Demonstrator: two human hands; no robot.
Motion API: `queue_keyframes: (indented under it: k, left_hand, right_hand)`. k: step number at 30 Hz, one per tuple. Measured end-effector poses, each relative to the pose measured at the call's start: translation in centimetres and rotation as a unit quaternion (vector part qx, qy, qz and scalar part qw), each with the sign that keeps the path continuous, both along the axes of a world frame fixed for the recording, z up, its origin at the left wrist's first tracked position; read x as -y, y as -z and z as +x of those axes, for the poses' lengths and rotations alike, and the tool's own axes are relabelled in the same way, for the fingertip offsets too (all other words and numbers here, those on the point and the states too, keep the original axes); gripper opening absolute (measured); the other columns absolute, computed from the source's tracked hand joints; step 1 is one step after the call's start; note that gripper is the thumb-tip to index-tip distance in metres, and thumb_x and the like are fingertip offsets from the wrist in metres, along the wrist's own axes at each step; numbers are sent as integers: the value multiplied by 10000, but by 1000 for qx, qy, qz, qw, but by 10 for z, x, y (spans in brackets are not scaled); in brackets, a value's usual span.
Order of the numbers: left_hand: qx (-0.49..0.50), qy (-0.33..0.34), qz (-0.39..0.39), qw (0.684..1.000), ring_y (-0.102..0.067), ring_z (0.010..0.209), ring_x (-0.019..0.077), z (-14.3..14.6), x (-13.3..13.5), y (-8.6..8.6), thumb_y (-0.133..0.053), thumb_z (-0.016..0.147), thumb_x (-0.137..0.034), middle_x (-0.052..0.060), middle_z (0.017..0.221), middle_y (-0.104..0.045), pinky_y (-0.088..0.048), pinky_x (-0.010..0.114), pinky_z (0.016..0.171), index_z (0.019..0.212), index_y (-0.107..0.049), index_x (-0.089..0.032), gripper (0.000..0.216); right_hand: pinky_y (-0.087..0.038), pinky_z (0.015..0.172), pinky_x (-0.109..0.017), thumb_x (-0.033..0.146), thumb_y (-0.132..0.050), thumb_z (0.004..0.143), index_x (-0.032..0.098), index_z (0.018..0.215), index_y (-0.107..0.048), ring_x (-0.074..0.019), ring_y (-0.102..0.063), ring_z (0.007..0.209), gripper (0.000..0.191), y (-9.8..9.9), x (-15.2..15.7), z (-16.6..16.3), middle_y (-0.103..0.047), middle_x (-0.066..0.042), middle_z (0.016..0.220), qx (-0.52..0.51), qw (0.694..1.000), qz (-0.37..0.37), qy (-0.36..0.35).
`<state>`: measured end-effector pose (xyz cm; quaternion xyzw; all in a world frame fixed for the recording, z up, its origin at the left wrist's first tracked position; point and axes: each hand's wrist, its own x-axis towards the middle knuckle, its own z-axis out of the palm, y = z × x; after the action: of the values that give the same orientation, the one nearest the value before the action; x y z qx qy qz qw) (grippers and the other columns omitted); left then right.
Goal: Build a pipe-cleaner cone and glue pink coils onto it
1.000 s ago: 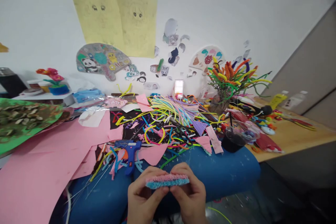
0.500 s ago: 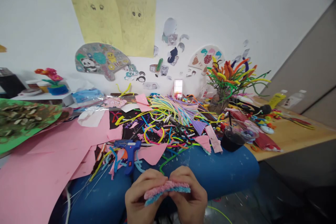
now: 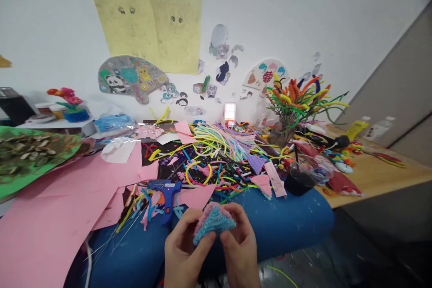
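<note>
A triangular piece made of fuzzy pipe cleaners (image 3: pixel 216 222), blue on the face toward me and pink along its far edge, is held between both hands above the front of the blue cushion. My left hand (image 3: pixel 189 245) grips its left side, thumb on the blue face and fingers behind. On the right side, my right hand (image 3: pixel 239 243) pinches it the same way. Beyond my left hand a blue hot glue gun (image 3: pixel 167 195) lies on pink paper scraps, its handle pointing toward me. The fingers behind the piece are partly hidden.
Loose pipe cleaners (image 3: pixel 222 139) heap across the middle of the table. Large pink sheets (image 3: pixel 67 207) spread at left, with thin wires by the glue gun. A dark cup (image 3: pixel 300 180) with a straw stands at right, before a vase of pipe-cleaner flowers (image 3: pixel 290 103). The blue cushion (image 3: pixel 286 220) lines the front edge.
The piece has been tilted up, so its blue triangular face now shows instead of its thin edge. Both hands have turned with it, bringing the thumbs onto the blue face.
</note>
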<state>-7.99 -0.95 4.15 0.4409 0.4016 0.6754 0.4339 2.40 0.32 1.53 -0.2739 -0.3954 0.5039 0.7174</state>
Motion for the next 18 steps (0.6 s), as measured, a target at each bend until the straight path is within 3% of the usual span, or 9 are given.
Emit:
queue_keyframes:
  k: [4,10,18]
  left_hand:
    - [-57,-1,28,998,-615,714,181,-5,3,-7,-791,698,-240,41,763,-666,-487,227,657,787,-760,-204,100]
    - [-39,8,32,999,-635,745,200,-5,6,-10,-830,659,-258,52,773,-691,-503,240,667,813,-788,-239,161]
    - [-33,41,91,994,-652,726,214,-11,2,1,-799,711,-234,74,746,-697,-537,272,667,802,-790,-220,93]
  right_hand:
    - [-549,786,-255,498,-848,660,280,1154,-689,-196,-671,899,563,-4,1,7,-716,-51,1009,47,997,56,11]
    - [-512,683,-238,369,-767,793,219,836,-732,-166,-597,749,160,-8,3,12,-631,-18,778,111,991,72,-2]
    - [-518,675,-234,397,-753,809,229,859,-743,-164,-616,740,175,-17,3,10,-656,-23,777,130,985,110,7]
